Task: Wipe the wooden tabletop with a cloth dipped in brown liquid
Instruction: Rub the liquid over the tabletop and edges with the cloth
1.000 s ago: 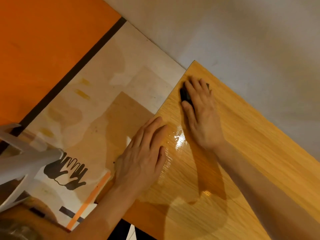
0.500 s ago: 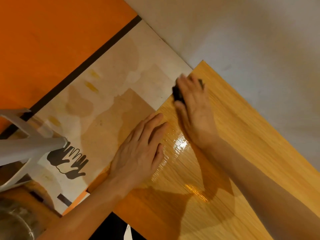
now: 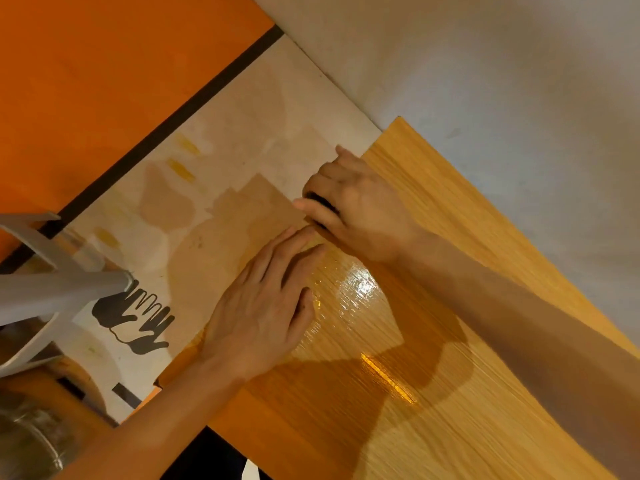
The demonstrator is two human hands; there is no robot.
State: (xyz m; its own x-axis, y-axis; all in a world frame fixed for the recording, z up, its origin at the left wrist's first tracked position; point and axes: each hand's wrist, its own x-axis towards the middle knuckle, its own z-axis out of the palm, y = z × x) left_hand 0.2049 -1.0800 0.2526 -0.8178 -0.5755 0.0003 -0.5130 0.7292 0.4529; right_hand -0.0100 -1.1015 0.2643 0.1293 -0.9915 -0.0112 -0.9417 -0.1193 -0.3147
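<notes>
The wooden tabletop (image 3: 460,237) runs from the upper middle to the lower right, its left part glossy and darker with wet liquid. My right hand (image 3: 360,206) presses a small dark cloth (image 3: 320,200) against the board's left edge; only a sliver of cloth shows under the fingers. My left hand (image 3: 263,306) lies flat with fingers spread on the wet wood at the same edge, just below the right hand.
Stained protective paper (image 3: 221,202) with a black hand print (image 3: 135,317) lies left of the board. An orange surface (image 3: 104,81) fills the upper left. A grey stool leg (image 3: 59,292) crosses the left side. A grey floor (image 3: 485,81) lies beyond.
My right hand has slid the cloth from on top of the board near its far corner down and left to the board's left edge, close to my left hand. The left hand has stayed put.
</notes>
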